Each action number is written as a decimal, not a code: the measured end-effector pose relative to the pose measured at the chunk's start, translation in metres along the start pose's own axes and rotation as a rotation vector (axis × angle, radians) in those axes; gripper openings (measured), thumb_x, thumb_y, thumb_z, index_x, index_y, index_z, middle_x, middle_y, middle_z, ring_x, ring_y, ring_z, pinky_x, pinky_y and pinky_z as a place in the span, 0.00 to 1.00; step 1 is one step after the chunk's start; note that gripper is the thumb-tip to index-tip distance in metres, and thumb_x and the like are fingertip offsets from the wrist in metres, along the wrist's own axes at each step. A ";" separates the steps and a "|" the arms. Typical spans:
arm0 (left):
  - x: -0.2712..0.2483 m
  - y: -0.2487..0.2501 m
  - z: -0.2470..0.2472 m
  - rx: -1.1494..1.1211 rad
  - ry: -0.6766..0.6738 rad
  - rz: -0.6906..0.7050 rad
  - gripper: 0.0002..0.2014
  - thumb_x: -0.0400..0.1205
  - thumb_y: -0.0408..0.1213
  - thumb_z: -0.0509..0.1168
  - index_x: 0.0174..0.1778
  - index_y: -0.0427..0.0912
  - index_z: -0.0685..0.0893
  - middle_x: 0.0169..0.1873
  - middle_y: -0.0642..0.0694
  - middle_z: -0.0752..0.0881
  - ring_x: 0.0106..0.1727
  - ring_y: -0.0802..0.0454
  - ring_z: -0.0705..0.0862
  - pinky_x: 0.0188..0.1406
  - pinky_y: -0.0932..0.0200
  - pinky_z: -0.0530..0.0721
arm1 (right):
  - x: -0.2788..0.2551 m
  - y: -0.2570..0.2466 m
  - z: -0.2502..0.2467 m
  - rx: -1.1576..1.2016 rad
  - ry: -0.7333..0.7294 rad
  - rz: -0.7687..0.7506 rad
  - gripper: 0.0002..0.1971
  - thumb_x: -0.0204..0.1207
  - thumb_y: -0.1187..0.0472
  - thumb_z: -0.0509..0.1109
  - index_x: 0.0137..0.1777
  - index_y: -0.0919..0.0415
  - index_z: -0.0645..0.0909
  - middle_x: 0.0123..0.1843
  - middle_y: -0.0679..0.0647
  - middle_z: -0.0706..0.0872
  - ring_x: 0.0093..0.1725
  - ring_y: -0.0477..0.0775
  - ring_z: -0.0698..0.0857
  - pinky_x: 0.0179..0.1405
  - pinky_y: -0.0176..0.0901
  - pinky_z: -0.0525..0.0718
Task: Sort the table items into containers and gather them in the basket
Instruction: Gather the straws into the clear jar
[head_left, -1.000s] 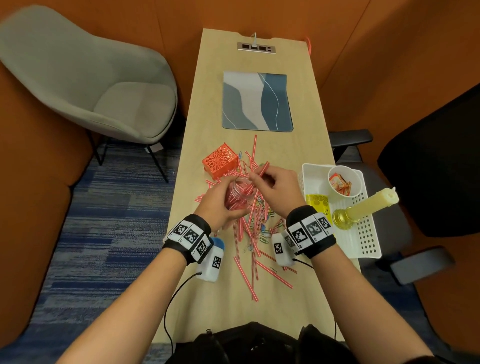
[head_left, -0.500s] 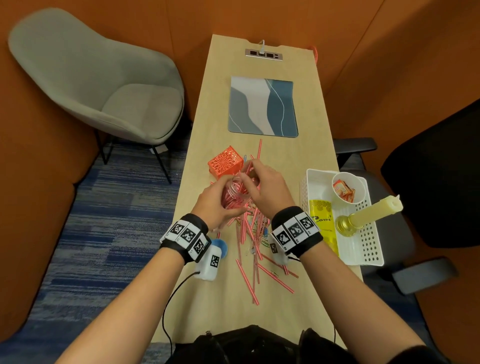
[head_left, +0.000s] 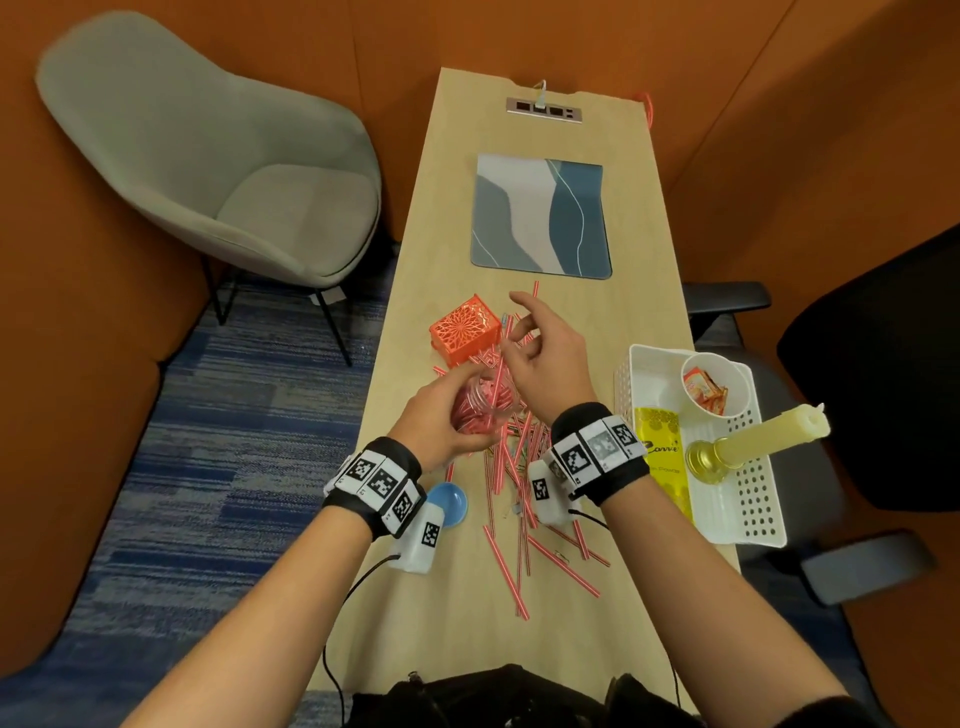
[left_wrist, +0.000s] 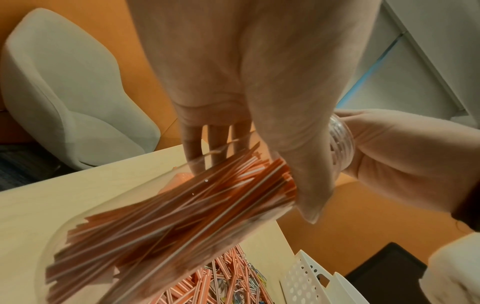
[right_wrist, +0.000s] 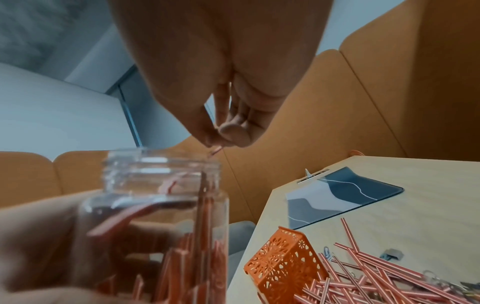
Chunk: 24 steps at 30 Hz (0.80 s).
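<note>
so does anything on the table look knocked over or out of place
Yes. The orange lattice box lies tipped on its side beside the scattered striped straws. In the white basket, the candle leans at an angle, not upright.

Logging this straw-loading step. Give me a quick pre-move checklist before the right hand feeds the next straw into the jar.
1. Clear jar gripped by left hand: ok.
2. Jar mouth uncapped: ok.
3. Right hand above the mouth, pinching one striped straw whose lower end is inside the jar: ok.
4. Space left in jar: cannot tell; straws fill much of it.
5. Loose straws left on table: not ok, many remain.
6. White basket has free space: ok.
</note>
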<state>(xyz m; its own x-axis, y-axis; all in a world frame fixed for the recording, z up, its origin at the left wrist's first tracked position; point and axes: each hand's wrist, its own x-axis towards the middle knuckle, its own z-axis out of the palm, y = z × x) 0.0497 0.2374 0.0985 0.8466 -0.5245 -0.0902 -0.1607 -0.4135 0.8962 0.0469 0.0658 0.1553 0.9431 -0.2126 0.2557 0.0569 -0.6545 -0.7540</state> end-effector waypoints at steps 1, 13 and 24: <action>0.000 -0.001 -0.001 -0.001 -0.003 0.004 0.41 0.65 0.42 0.86 0.74 0.57 0.76 0.61 0.55 0.87 0.59 0.60 0.87 0.65 0.54 0.85 | 0.000 0.001 0.000 -0.022 -0.013 0.021 0.26 0.77 0.60 0.74 0.75 0.55 0.75 0.48 0.50 0.80 0.36 0.39 0.76 0.47 0.35 0.79; 0.010 -0.008 -0.008 -0.024 0.019 -0.019 0.43 0.63 0.45 0.87 0.74 0.53 0.77 0.59 0.55 0.88 0.58 0.61 0.87 0.65 0.56 0.85 | -0.006 -0.001 -0.008 0.105 0.032 0.063 0.11 0.70 0.65 0.80 0.51 0.55 0.88 0.36 0.48 0.88 0.32 0.43 0.84 0.38 0.31 0.84; 0.020 -0.009 -0.011 -0.006 0.072 -0.018 0.42 0.66 0.40 0.86 0.76 0.54 0.76 0.53 0.58 0.87 0.53 0.66 0.86 0.55 0.70 0.81 | -0.013 -0.002 0.017 -0.172 -0.339 -0.131 0.11 0.87 0.57 0.57 0.63 0.52 0.78 0.53 0.53 0.82 0.54 0.49 0.78 0.56 0.41 0.76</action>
<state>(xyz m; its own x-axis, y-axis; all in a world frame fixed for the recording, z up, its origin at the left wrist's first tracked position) 0.0738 0.2388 0.0935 0.8836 -0.4622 -0.0748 -0.1424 -0.4174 0.8975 0.0400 0.0823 0.1434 0.9878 0.1130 0.1067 0.1548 -0.7782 -0.6087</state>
